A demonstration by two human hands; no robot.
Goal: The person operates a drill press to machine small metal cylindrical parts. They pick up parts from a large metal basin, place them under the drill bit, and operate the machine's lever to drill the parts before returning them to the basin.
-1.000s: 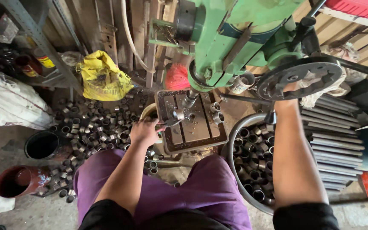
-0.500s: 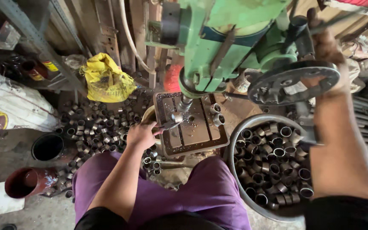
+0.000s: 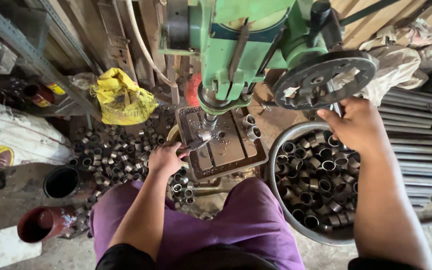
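Note:
A green drill press (image 3: 236, 45) stands in front of me over a brown metal work table (image 3: 236, 152). My left hand (image 3: 165, 157) grips a pair of pliers (image 3: 193, 145) that pinch a small metal ring (image 3: 207, 135) right under the spindle (image 3: 209, 119). My right hand (image 3: 357, 125) is closed on a handle of the black feed wheel (image 3: 323, 80) at the machine's right side. Two loose rings (image 3: 251, 127) sit on the table's far right corner.
A round metal basin (image 3: 281, 200) full of several short metal rings sits at my right knee. More rings (image 3: 111, 152) lie heaped on the floor at left. A yellow bag (image 3: 121, 100), a white sack (image 3: 16, 135), dark pipes (image 3: 46, 222) and steel bars (image 3: 416, 145) surround me.
My right hand has come down with the feed wheel handle, from high on the wheel to below it. The left hand stays at the table with the pliers.

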